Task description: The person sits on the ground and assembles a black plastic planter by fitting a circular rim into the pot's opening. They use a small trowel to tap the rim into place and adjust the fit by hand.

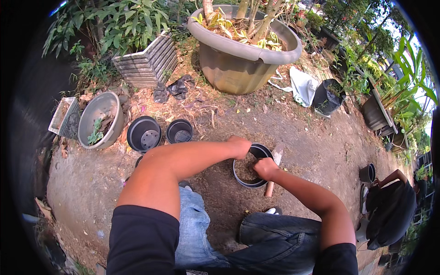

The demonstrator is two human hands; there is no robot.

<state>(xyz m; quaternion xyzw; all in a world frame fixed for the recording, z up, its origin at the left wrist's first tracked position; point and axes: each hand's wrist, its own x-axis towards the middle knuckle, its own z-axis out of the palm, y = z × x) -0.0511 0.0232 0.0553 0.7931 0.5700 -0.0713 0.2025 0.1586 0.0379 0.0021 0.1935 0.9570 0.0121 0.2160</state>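
A round black plastic plant pot point(252, 185) stands on the bare ground between my feet, with brown soil or dry plant matter point(244, 168) inside. My left hand point(240, 147) is closed on the pot's upper left rim. Inside the pot, at its right side, my right hand point(265, 168) is curled over the soil; its fingertips are hidden, so whether it holds anything does not show. A trowel point(277, 154) with a soiled metal blade and a brown handle lies on the ground, partly behind the pot and my right wrist.
Two black plastic pots point(144, 134) point(179, 131) lie left of my left arm, beside a wide grey pot point(118, 123) with a small plant. A huge planter point(237, 68) stands ahead. White bag point(302, 86) and black bag point(326, 98) are right of it. Another person point(392, 209) crouches far right near a black pot point(367, 173).
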